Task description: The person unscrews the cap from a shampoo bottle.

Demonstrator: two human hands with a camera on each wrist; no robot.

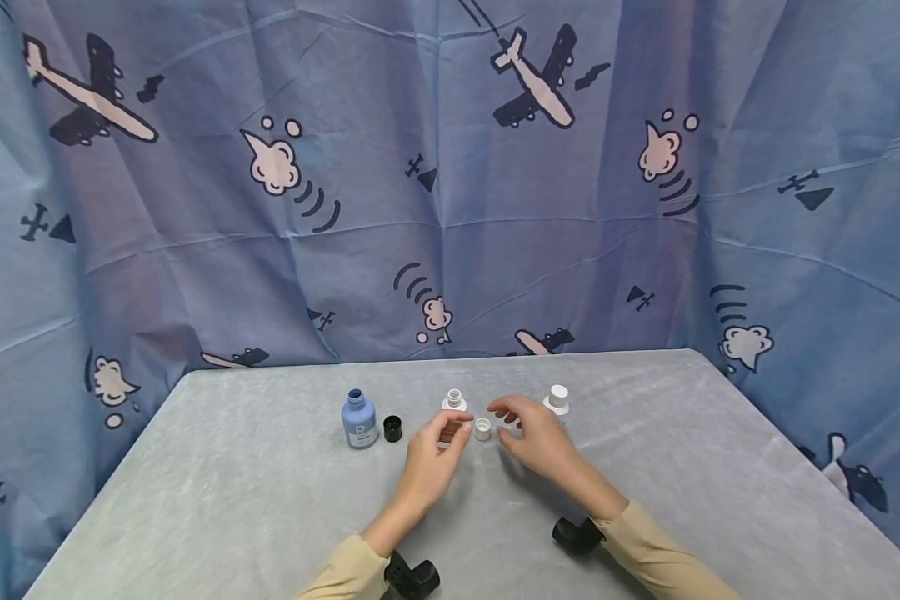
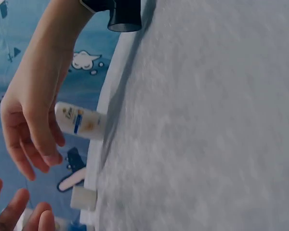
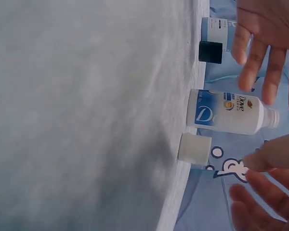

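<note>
My left hand (image 1: 431,462) hovers above the table with nothing in its fingers. In the right wrist view, the left hand (image 3: 267,41) shows its fingers extended and spread. Behind it in the head view stands an uncapped white bottle (image 1: 454,399), partly hidden; the right wrist view shows its Dove label on the upright bottle (image 3: 226,111). A loose white cap (image 1: 483,429) sits on the table between the hands. To its right my right hand (image 1: 540,437) is raised, fingers loosely bent and bare of any object. Behind that hand, a capped white bottle (image 1: 558,398) is partly covered.
A blue bottle (image 1: 360,421) without a cap stands at the left, with a black cap (image 1: 392,428) beside it. The grey cloth-covered table (image 1: 232,500) ends at a blue curtain (image 1: 360,167) printed with planes.
</note>
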